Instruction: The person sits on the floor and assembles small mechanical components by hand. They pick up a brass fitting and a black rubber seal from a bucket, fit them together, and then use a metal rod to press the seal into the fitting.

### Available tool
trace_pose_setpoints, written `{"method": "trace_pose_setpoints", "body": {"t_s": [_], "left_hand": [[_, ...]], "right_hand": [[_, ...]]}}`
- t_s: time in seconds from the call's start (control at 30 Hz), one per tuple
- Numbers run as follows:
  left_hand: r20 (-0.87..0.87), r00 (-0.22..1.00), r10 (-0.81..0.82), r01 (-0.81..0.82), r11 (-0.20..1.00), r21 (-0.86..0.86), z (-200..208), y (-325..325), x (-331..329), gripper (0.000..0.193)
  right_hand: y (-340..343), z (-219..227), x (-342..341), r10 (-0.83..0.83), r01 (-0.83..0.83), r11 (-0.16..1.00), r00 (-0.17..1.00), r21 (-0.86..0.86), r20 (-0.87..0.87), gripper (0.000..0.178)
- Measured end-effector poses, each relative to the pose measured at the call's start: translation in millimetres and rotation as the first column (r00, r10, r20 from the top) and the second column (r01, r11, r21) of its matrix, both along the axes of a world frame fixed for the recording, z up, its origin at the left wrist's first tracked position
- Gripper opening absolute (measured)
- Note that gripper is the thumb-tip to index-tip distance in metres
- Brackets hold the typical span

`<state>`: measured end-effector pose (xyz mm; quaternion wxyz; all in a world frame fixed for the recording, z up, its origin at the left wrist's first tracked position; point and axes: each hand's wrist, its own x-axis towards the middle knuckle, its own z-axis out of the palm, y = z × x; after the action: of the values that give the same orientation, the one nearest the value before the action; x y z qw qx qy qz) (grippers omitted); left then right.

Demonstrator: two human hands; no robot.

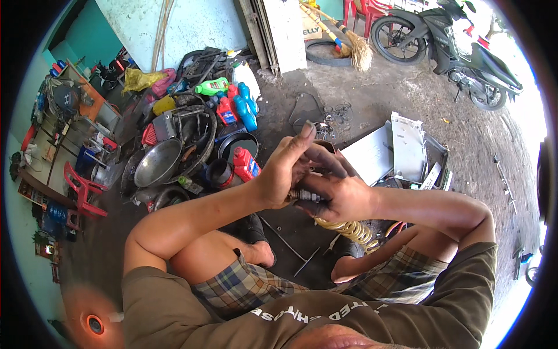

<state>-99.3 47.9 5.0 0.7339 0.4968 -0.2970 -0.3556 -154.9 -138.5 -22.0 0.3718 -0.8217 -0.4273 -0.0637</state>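
Both hands meet in front of me at chest height. My left hand (283, 174) has its thumb sticking up and its other fingers bent inward against my right hand (342, 196). A silver metal part (306, 196), like a threaded fitting, shows between the palms, and the fingers of both hands wrap round it. The rest of it is hidden. Below my right wrist a yellow coil spring (356, 234) slants down toward my right foot; whether it joins the held part I cannot tell. On the ground between my feet lies a T-handle wrench (290, 247).
Oil bottles, including a red bottle (246, 164), and a metal basin (158, 163) crowd the left. Ahead to the right are flat metal panels (408, 148). A black motorbike (450, 46) stands far right, near a tire (325, 53) and a broom (357, 49). A red chair (82, 189) stands far left.
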Motion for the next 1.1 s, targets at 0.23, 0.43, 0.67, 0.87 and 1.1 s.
{"method": "trace_pose_setpoints", "body": {"t_s": [0.23, 0.43, 0.67, 0.87, 1.1], "left_hand": [[0.093, 0.991, 0.092, -0.096, 0.994, 0.043, 11, 5, -6, 0.097], [-0.06, 0.989, 0.133, -0.132, 0.991, 0.027, 24, -9, 0, 0.092], [0.628, 0.659, 0.413, -0.429, 0.893, -0.137, 22, 17, 29, 0.03], [0.884, 0.303, 0.355, -0.345, 0.906, -0.245, 26, 24, 30, 0.024], [0.961, 0.071, 0.268, -0.343, 0.911, -0.229, 27, 23, 36, 0.029]], "right_hand": [[11, 2, -5, -0.061, 0.061, 0.998, 0.998, -0.012, -0.007, 0.041], [2, -7, 19, -0.04, 0.025, 0.987, 0.995, 0.161, 0.087, 0.041], [-17, 13, 34, 0.054, 0.088, 0.892, 0.953, 0.444, -0.298, 0.038], [-27, 8, 45, 0.071, 0.087, 0.856, 0.956, 0.509, -0.284, 0.036], [-31, 6, 44, 0.14, 0.136, 0.872, 0.851, 0.47, -0.505, 0.046]]}}
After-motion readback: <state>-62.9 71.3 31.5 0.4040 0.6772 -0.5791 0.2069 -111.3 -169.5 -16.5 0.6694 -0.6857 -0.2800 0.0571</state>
